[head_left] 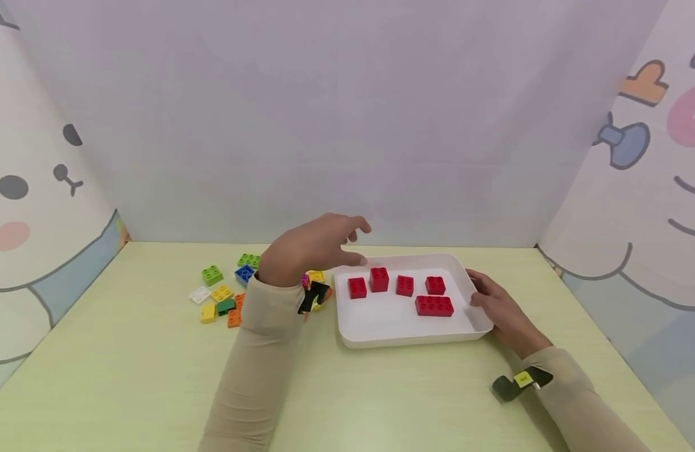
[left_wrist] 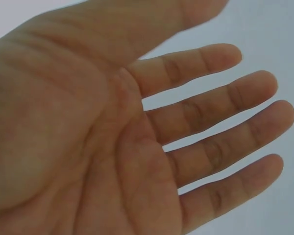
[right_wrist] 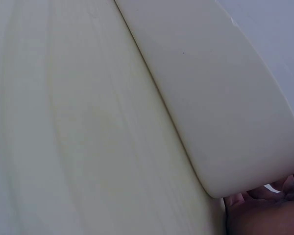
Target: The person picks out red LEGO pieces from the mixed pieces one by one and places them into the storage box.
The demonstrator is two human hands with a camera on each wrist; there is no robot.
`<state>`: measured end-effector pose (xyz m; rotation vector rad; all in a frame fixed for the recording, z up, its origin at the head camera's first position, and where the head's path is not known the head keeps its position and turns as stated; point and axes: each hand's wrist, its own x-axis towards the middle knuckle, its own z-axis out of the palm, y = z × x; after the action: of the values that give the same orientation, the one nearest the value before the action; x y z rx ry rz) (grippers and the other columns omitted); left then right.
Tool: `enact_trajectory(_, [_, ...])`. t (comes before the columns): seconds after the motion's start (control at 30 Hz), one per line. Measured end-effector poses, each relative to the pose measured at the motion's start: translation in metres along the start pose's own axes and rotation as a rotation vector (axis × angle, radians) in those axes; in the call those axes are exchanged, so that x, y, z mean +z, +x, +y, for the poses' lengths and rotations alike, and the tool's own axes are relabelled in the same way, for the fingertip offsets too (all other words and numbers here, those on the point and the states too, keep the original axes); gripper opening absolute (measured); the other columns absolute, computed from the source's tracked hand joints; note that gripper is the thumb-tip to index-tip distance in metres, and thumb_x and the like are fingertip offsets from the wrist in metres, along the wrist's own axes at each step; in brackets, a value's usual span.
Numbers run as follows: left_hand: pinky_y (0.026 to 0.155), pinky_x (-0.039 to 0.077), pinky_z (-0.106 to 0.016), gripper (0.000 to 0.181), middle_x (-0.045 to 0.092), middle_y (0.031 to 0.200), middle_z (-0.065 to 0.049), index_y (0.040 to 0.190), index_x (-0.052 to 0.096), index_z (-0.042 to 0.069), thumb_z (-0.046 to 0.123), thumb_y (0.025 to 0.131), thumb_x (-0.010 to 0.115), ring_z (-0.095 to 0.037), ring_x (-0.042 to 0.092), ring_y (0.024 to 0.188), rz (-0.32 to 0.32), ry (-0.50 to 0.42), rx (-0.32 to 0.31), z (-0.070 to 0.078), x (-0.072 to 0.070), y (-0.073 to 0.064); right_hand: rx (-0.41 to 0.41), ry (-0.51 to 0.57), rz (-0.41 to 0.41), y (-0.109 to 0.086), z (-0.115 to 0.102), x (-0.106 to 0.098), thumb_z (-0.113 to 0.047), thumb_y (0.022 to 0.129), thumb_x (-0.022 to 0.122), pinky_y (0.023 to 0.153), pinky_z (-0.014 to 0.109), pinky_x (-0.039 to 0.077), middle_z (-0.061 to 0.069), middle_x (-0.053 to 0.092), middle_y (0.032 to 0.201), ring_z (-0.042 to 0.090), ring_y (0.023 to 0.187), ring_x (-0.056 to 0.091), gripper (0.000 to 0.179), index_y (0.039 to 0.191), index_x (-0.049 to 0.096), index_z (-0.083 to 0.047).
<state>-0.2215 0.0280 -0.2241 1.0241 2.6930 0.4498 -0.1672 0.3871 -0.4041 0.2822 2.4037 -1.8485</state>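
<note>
Soft, even light fills the bright head view, while both wrist views look dimmer, greyer and slightly soft.

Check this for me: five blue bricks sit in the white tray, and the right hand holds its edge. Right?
Not quite: the head view shows the five bricks in the white tray are red; the right hand does hold its edge.

Around the tray [head_left: 375, 328] I see open surface [head_left: 392, 402] at 6 o'clock; inside, bare floor at 7, red bricks [head_left: 434, 306] 10 thru 4. R hand [head_left: 502, 307] blocks rim at 3; L hand [head_left: 316, 248] crowds 10, L sleeve [head_left: 257, 370] bars 8, loose bricks [head_left: 223, 293] beyond. Backdrop [head_left: 437, 125] stops 12.
</note>
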Motion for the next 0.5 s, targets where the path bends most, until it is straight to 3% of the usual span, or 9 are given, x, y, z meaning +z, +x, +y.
enact_trajectory(0.1, [0.097,0.052,-0.04,0.055,0.059,0.134,-0.006,0.145,0.049,0.019,0.03,0.096,0.072,-0.022,0.055,0.123,0.001,-0.001,0.001,-0.003,-0.003,-0.006,0.002,-0.013,-0.002,0.0,0.0,0.0,0.0,0.099,0.039,0.108,0.039,0.039,0.016,0.01,0.168,0.038,0.143,0.024,0.071,0.163,0.013,-0.012])
enact_trajectory(0.33, [0.094,0.053,-0.037,0.055,0.06,0.132,-0.005,0.146,0.049,0.018,0.031,0.096,0.072,-0.02,0.056,0.118,0.023,0.021,0.014,-0.007,-0.01,-0.023,0.017,-0.005,0.008,-0.001,-0.002,0.001,0.0,0.099,0.039,0.117,0.057,0.026,0.018,0.005,0.168,0.04,0.146,0.018,0.072,0.164,0.011,-0.012])
enact_trajectory(0.5, [0.095,0.052,-0.036,0.056,0.06,0.13,-0.003,0.146,0.049,0.018,0.032,0.096,0.072,-0.018,0.056,0.118,0.038,0.021,0.027,-0.01,-0.015,-0.042,0.026,-0.004,-0.003,-0.002,-0.003,0.003,0.0,0.099,0.038,0.117,0.058,0.025,0.018,0.003,0.168,0.041,0.146,0.016,0.072,0.164,0.009,-0.013])
